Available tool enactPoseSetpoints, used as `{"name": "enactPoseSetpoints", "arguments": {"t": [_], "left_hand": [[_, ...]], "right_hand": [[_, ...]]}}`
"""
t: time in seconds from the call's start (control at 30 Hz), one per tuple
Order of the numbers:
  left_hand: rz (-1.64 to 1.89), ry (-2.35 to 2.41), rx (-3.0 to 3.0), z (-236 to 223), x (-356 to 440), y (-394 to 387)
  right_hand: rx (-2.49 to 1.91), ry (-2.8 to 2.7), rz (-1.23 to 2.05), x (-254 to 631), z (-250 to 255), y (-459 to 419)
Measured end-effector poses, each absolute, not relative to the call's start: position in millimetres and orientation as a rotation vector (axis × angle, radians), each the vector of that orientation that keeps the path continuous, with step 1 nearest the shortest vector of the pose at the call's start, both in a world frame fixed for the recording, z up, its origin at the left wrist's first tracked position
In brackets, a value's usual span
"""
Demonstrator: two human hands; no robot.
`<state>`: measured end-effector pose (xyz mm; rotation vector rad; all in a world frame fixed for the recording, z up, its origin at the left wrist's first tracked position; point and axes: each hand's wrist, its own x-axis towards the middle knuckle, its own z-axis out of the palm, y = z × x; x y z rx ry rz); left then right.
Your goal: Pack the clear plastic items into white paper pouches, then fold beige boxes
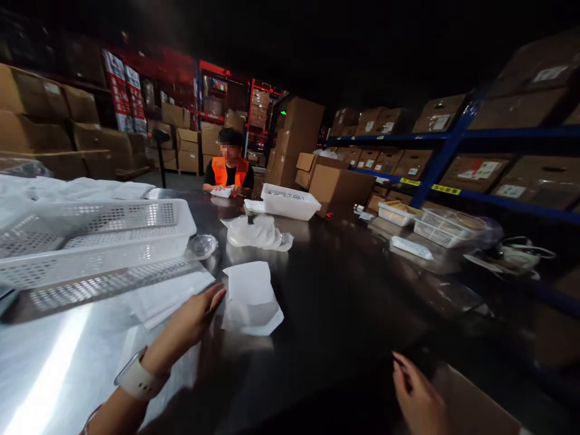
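My left hand (199, 317), with a pale watch strap on its wrist, reaches over the table with its fingers stretched out. It is open, and its fingertips are just beside the left edge of a white paper-like pouch (251, 296). Whether they touch the pouch I cannot tell. Behind that hand lie flat white sheets or bags (176, 293). At the lower right, my right hand (419, 396) is low, its fingers loosely curved and apart, with nothing visible in them. A brown cardboard surface (475, 402) is next to it.
A large white perforated basket (190, 226) stands left, a clear round plastic item (203, 246) beside it. White translucent pouches (258, 232) lie ahead. Another white basket (292, 205) is farther back, near a co-worker in an orange vest (230, 172). Small baskets (439, 229) and a white packet (410, 247) are right.
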<state>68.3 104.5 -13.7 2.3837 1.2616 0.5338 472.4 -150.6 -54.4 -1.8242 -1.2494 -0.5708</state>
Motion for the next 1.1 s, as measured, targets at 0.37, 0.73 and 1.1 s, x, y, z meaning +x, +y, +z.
{"name": "enactPoseSetpoints", "arguments": {"t": [0.37,0.73,1.1], "left_hand": [[0.394,0.888,2.886,-44.5,96.6,108.0],[0.597,0.915,2.778,-44.9,96.6,109.5],[1.239,1.192,1.595,-44.7,113.5,103.5]], "right_hand": [[-0.446,-2.734,-0.830,392.9,-40.3,109.6],[-0.594,-2.382,-0.174,404.2,-73.1,103.8],[-1.160,-1.673,0.625,369.4,-72.1,93.6]]}}
